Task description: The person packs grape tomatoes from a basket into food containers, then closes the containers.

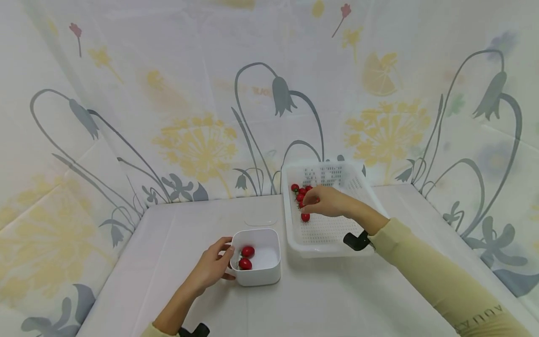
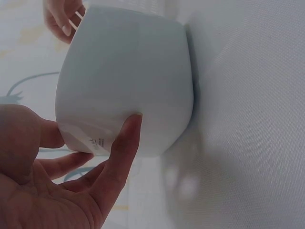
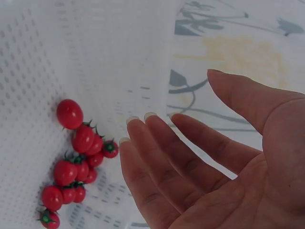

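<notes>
My left hand (image 1: 211, 264) holds a small white box (image 1: 258, 277) by its left side, fingers spread round the corner and one fingertip (image 2: 132, 125) pressed on the outer wall. Two red cherry tomatoes (image 1: 248, 252) lie inside the box. Over a white perforated basket (image 1: 328, 252), my right hand (image 1: 330, 201) hovers with loosely bent fingers and nothing between them. Several cherry tomatoes (image 3: 65, 172), some with green stems, are gathered along one side of the basket, close to the right fingertips in the right wrist view.
Box and basket stand side by side on a white-covered table (image 1: 185, 234), the basket farther back and to the right. A flower-printed cloth (image 1: 202, 93) hangs behind and at both sides. Black straps with camera mounts (image 1: 357, 241) sit on the wrists.
</notes>
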Motion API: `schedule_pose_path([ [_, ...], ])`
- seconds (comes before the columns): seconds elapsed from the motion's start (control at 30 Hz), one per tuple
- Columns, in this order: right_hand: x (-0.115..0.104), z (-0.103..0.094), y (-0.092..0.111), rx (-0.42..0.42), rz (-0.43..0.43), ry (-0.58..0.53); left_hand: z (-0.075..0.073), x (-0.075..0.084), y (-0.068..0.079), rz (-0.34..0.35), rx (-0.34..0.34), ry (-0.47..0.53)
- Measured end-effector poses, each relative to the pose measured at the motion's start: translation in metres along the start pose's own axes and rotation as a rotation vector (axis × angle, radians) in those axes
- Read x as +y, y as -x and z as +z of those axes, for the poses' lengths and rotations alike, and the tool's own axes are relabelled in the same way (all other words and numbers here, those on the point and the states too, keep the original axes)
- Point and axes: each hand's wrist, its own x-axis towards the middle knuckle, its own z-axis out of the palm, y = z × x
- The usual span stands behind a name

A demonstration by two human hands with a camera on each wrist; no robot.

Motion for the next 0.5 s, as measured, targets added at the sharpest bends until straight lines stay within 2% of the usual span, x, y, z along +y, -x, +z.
schedule_pose_path([
  [0.37,0.028,-0.008,-0.017,-0.02,0.127,-0.027,0.0,-0.001,-0.001,0.005,-0.001,0.004],
  [0.5,0.037,-0.009,-0.024,-0.027,0.184,-0.073,0.0,-0.001,-0.001,0.0,0.001,0.004],
])
